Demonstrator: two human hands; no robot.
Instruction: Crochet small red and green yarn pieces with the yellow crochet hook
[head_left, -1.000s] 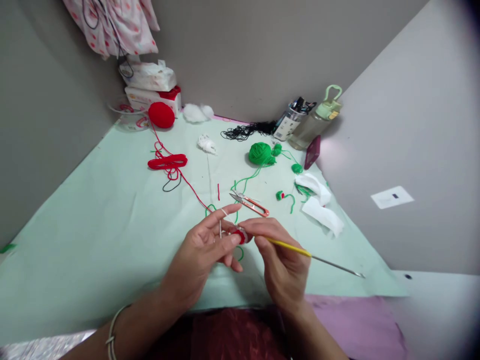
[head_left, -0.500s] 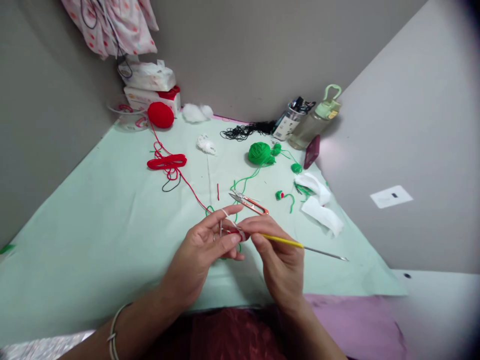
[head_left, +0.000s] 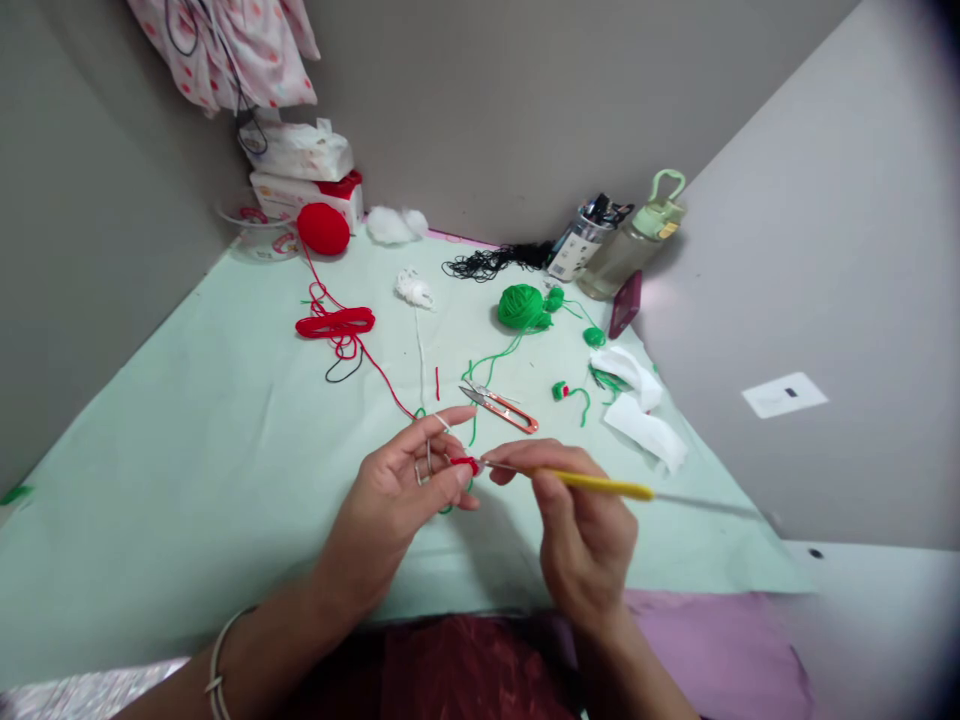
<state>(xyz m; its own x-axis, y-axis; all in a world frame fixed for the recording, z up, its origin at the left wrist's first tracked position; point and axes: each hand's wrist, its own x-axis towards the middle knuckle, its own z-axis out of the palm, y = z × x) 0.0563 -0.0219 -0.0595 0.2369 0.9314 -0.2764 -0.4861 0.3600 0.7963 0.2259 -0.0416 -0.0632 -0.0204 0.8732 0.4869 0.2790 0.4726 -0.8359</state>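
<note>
Nearest the camera, over a dark red cloth (head_left: 465,670) at the table's edge, both hands work close together. Left hand (head_left: 390,500) pinches a small red piece (head_left: 465,464) between thumb and fingertips, with white yarn (head_left: 429,450) looped over its raised forefinger and a bangle (head_left: 217,665) on the wrist. Right hand (head_left: 581,530) is closed around a yellow-handled hook (head_left: 600,485), gripping the handle between thumb and fingers; the metal tip points left and meets the red piece, while the far end of the shaft is blurred. Both hands hover just above the pale green mat (head_left: 187,480).

Just beyond the hands lie orange snips (head_left: 501,405), beside loose green strands. Right of those sit a tiny green and red piece (head_left: 559,390) and folded white paper (head_left: 645,425). Farther back are a green yarn ball (head_left: 523,307), a bundle of red yarn (head_left: 335,324) whose strand runs toward the left hand, and a tuft of white stuffing (head_left: 412,290). A maroon phone (head_left: 625,304) leans near the right wall.

Against the back wall stand a red yarn ball (head_left: 323,229), tissue packs (head_left: 300,165), more stuffing (head_left: 394,225), a black thread tangle (head_left: 491,262), a jar of tools (head_left: 581,240) and a green-lidded bottle (head_left: 637,240).
</note>
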